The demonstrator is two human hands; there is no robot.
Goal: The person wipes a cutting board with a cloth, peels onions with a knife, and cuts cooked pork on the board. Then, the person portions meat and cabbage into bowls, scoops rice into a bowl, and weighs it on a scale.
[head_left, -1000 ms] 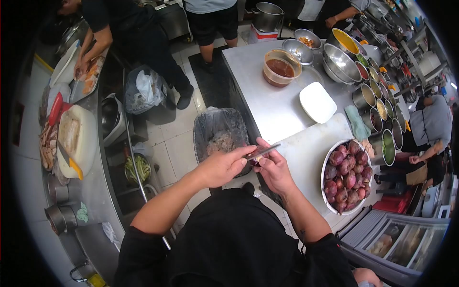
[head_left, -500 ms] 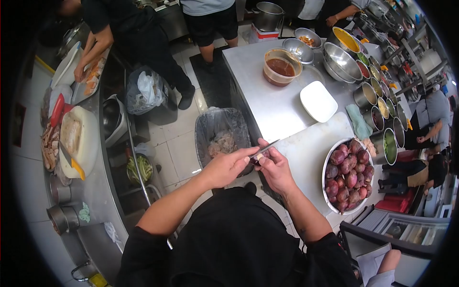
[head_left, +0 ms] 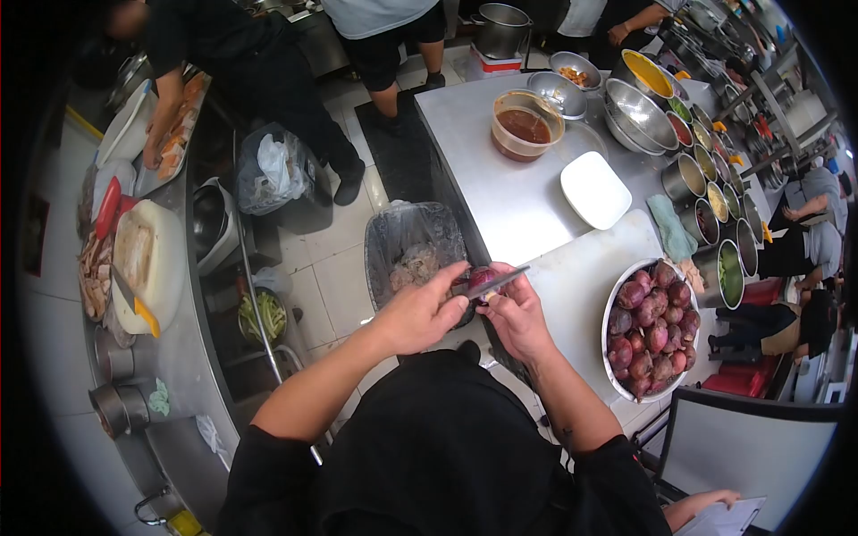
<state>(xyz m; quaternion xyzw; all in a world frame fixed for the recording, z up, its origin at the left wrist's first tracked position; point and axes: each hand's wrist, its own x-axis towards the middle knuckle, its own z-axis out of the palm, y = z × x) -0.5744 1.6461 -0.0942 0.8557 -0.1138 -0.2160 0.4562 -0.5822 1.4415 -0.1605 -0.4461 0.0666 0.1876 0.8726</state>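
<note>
Left worktop: a steel counter [head_left: 204, 357] bears a white tub [head_left: 147, 255] with a yellow-handled knife [head_left: 134, 302] resting across it; farther up, a co-worker's hand [head_left: 152, 154] reaches to a tray [head_left: 170, 165] of orange and pale pieces.
Floor: a bin [head_left: 299, 201] with a bag in it stands beside the co-worker; a plastic-lined bin [head_left: 386, 234] holding scraps stands between the two work surfaces, near the hands.
Left hand [head_left: 413, 314]: grasps the handle end of a small knife [head_left: 502, 282], thumb below and fingers extended above.
Red onion [head_left: 483, 276]: held in front of the torso, between the hands, with the blade lying across its near side.
Right hand [head_left: 521, 323]: grips the onion, its thumb close to the blade.
Right table: a white cutting board [head_left: 572, 284] carries a round bowl [head_left: 610, 364] heaped with red onions [head_left: 655, 335]; beyond lie a white square dish [head_left: 594, 190], a tub [head_left: 511, 150] of red-brown sauce and, farther right, a green cloth [head_left: 668, 228] beside metal containers [head_left: 684, 179].
</note>
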